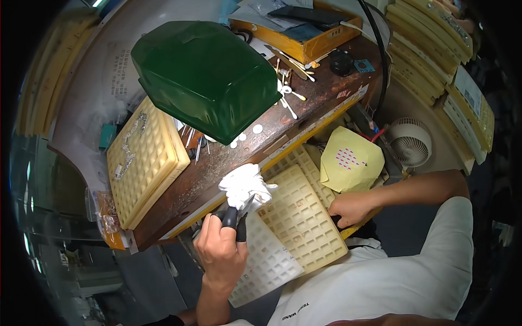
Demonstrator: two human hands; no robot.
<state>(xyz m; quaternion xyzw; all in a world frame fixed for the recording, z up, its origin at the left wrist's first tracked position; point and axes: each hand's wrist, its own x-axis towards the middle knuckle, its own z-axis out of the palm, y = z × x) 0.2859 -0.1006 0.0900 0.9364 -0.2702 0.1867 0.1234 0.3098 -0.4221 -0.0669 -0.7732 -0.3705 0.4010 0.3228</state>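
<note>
My left hand (220, 247), with black covers on some fingers, is closed around a crumpled white cloth (247, 187). A thin grey metal tip (250, 204) shows beside the fingers; its kind I cannot make out. Under the cloth lie a cream grid tray (304, 217) and a frosted translucent sheet (272, 261) that partly covers it. At the tray's right edge is my right hand (348, 209), its fingers curled and a black cover on one. What it grips is hidden.
A dark green hood (201, 76) overhangs the worn wooden bench (212, 174). Stacked cream grid trays (144, 163) with a silvery chain stand left. Cotton swabs (291, 106) lie beyond the hood. Yellow paper (353, 157) with pink marks and a white fan (410, 141) are right.
</note>
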